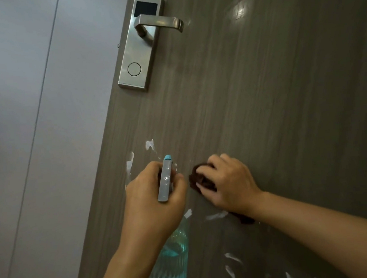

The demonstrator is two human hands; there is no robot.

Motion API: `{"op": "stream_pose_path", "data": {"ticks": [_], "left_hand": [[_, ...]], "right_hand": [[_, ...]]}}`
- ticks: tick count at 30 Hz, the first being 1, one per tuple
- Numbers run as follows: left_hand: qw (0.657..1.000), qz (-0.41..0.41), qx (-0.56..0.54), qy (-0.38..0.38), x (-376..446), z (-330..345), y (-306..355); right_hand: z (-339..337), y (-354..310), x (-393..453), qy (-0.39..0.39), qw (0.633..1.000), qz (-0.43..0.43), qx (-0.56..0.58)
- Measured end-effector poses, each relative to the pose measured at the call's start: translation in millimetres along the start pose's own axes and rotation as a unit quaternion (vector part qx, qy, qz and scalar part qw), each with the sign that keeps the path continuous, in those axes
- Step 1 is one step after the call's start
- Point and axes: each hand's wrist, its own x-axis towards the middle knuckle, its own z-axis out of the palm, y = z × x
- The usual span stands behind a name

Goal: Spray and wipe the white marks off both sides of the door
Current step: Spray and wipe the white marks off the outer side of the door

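dark wood-grain door [263, 110] carries white marks [149, 144] below the lock plate [135, 52], more streaks lower down. the right hand [227, 179] presses a brown cloth [200, 178] flat, fingers curled over it; rub firmly outward. the left hand [152, 198] grips the spray bottle [171, 249], fingers wrapped round its neck, trigger probably hidden. the handle [160, 23] sits well above, out of the way.

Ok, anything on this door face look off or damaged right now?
Only the white marks: streaks left of the spray bottle, more under the right hand with the brown cloth, and lower down. Door and lock plate look undamaged.
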Motion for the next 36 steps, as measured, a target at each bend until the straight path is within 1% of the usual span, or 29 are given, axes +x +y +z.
{"op": "stream_pose_path", "data": {"ticks": [3,5,7,10,12,14,16,20,21,22,25,26,27,29,31,34,36], "left_hand": [[1.000,0.000,-0.011,-0.001,0,2,-4],[1.000,0.000,-0.015,-0.008,-1,3,-7],[1.000,0.000,-0.012,-0.012,-2,4,-11],[1.000,-0.005,-0.004,-0.013,-3,6,-15],[1.000,-0.007,-0.001,-0.015,-4,6,-15],[1.000,-0.007,0.002,-0.018,-6,6,-15],[1.000,-0.007,0.010,-0.016,-6,6,-17],[0.999,-0.024,0.023,-0.024,-7,7,-28],[0.999,-0.031,0.025,-0.028,-7,6,-32],[0.998,-0.037,0.030,-0.029,-7,5,-35],[0.998,-0.045,0.045,-0.027,-7,1,-40],[0.998,-0.047,0.046,-0.025,-7,0,-40],[0.997,-0.048,0.049,-0.021,-7,-2,-40],[0.997,-0.056,0.057,-0.009,-7,-4,-41],[0.996,-0.068,0.061,-0.001,-6,-5,-45],[0.996,-0.073,0.054,0.018,-6,-7,-52],[0.995,-0.082,0.052,0.020,-5,-9,-56]], "right_hand": [[-13,20,27,0.064,0.995,0.079,-0.008],[-15,27,34,0.074,0.992,0.099,-0.023],[-7,19,25,0.063,0.995,0.076,-0.033],[12,-9,-3,0.015,1.000,0.003,-0.017],[16,-20,-13,-0.014,1.000,-0.009,0.001],[12,-20,-7,-0.002,1.000,0.008,0.021],[5,-12,9,0.032,0.998,0.038,0.024],[-2,4,45,0.079,0.988,0.133,-0.001],[2,1,45,0.080,0.988,0.129,-0.008],[7,-6,40,0.070,0.992,0.103,-0.015],[24,-32,10,0.008,1.000,-0.022,-0.003],[26,-37,3,-0.010,0.999,-0.039,0.007],[26,-39,0,-0.020,0.999,-0.036,0.018],[19,-37,5,-0.006,0.999,-0.010,0.034],[9,-31,16,0.030,0.999,0.021,0.038],[-7,-15,42,0.068,0.994,0.077,0.035],[-14,-7,64,0.088,0.991,0.099,0.036]]}}
